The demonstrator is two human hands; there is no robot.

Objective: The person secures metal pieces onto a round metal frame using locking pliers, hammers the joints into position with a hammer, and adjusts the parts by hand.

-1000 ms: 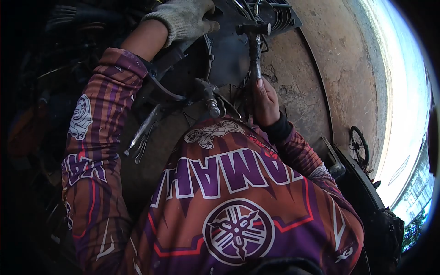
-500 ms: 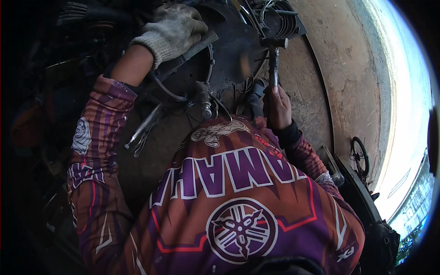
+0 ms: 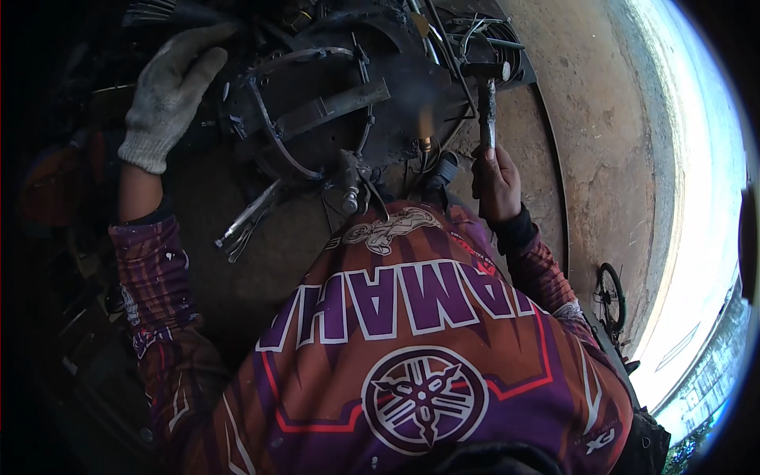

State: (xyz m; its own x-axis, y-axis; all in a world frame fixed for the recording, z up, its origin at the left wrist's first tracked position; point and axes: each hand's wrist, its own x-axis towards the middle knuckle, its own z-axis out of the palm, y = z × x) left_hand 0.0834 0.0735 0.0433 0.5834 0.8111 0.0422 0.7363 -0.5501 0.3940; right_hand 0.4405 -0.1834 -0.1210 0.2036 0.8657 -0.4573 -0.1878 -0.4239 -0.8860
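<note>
My left hand (image 3: 170, 95), in a pale knitted glove, is off to the left of a metal ring frame (image 3: 273, 131). Its thumb stands apart from the fingers, and nothing shows in it. A flat metal bar (image 3: 336, 108) lies across the ring on a dark work surface (image 3: 396, 67). Bare and closed, my right hand (image 3: 499, 184) grips the handle of a hammer (image 3: 489, 103) held upright, its head beside the surface's right edge. A clamp-like metal tool (image 3: 349, 178) sits at the near edge of the surface.
Locking pliers (image 3: 249, 214) hang at the near left. A wire coil (image 3: 499, 55) lies at the far right, and a brass-coloured nozzle (image 3: 426, 142) is near the surface's right side. Beyond the concrete floor (image 3: 586, 142) on the right stands a bicycle wheel (image 3: 609, 297).
My left hand has moved left, off the metal bar, which now lies uncovered across the ring. My right hand has shifted right and slightly nearer with the hammer.
</note>
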